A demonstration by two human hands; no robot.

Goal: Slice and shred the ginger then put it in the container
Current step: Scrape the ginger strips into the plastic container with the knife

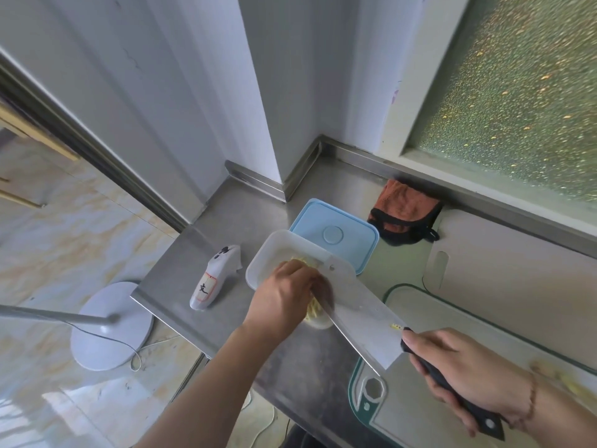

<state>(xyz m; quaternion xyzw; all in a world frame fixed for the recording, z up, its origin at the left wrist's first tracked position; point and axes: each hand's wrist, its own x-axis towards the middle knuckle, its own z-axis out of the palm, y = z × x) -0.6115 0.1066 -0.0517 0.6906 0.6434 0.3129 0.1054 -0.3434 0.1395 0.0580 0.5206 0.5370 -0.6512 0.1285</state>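
A white plastic container (269, 250) stands on the steel counter. Pale yellow ginger shreds (315, 310) lie inside it, partly hidden. My right hand (465, 373) grips the black handle of a broad cleaver (361, 308), whose blade is tilted over the container's right rim. My left hand (287, 295) is over the container with its fingers curled down against the blade's face and the shreds. One small ginger bit sticks to the blade near the handle. More ginger (562, 379) lies blurred on the cutting board (452, 318) at the right.
The container's light blue lid (336, 236) lies just behind it. An orange and black cloth (403, 213) sits by the window ledge. A white controller-like device (214, 279) rests left of the container. The counter's left edge drops to the floor, where a white lamp base (109, 328) stands.
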